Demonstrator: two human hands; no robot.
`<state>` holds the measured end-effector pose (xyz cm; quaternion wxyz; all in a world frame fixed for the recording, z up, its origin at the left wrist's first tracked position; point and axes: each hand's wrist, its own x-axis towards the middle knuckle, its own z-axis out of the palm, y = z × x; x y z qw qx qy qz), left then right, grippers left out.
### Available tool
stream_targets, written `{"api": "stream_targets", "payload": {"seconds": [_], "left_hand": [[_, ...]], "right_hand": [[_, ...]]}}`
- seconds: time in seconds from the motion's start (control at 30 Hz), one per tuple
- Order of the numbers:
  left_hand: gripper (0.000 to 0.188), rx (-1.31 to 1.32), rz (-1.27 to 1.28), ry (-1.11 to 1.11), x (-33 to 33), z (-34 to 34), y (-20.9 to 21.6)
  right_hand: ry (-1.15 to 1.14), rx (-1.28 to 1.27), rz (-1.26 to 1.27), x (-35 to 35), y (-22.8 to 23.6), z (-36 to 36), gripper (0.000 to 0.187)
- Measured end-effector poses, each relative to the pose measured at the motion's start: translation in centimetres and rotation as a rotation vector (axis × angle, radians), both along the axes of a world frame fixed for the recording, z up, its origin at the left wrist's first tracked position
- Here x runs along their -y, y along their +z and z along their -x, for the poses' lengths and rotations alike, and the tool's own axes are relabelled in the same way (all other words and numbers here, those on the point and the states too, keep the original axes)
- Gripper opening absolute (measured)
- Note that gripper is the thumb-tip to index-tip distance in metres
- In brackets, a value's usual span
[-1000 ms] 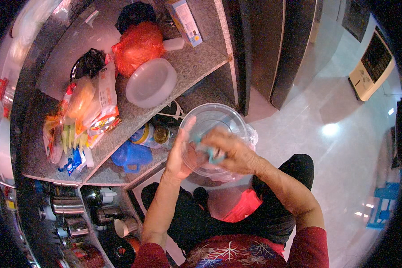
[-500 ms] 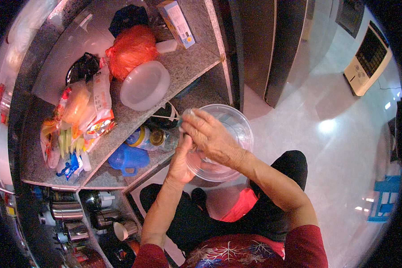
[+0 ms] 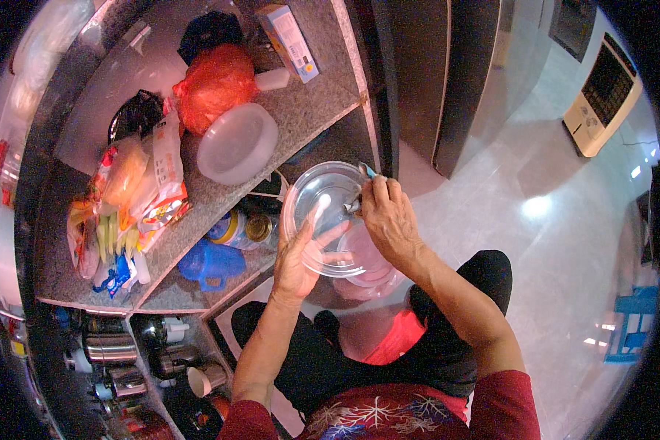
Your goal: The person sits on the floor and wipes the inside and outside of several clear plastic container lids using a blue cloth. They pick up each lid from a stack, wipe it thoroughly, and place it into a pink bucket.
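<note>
My left hand point(image 3: 298, 257) grips the left rim of a clear, round plastic dish point(image 3: 323, 180); whether it is a lid or a shallow bowl I cannot tell. Its spread fingers show through the plastic. At the dish's right edge, my right hand point(image 3: 390, 220) is closed on a crumpled grey-blue cloth point(image 3: 352, 204), which touches the rim and inner side. Beneath the dish, between my knees, a round translucent pinkish container point(image 3: 378, 273) is partly hidden.
On the stone shelf to the left are a translucent bowl point(image 3: 238, 143), a red plastic bag point(image 3: 216, 84), food packets point(image 3: 136, 183) and a box point(image 3: 290, 44). A blue plastic jug point(image 3: 211, 262) and a jar point(image 3: 258, 227) stand below. An air cooler point(image 3: 601, 99) stands far right.
My hands have parted: the right moved right with the cloth, and the left now holds the clear dish raised and tilted. The pinkish container below has come into view.
</note>
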<state>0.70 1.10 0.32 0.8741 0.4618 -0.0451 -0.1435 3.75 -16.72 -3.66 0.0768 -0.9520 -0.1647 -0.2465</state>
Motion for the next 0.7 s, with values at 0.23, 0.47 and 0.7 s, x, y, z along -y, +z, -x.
{"api": "stream_targets", "payload": {"seconds": [0.23, 0.47, 0.7], "left_hand": [[0.072, -0.021, 0.066, -0.050, 1.0, 0.3, -0.2], [0.062, -0.210, -0.007, 0.150, 0.2, -0.1, -2.8], [0.060, -0.182, 0.047, 0.142, -0.9, 0.2, -1.9]], "right_hand": [[-0.008, 0.014, -0.347, -0.9, 1.8, -1.0, 0.040], [0.444, -0.078, -0.633, -5.2, 2.6, -0.2, 0.060], [0.666, 0.071, -0.447, -4.9, 2.9, 0.0, 0.049]]}}
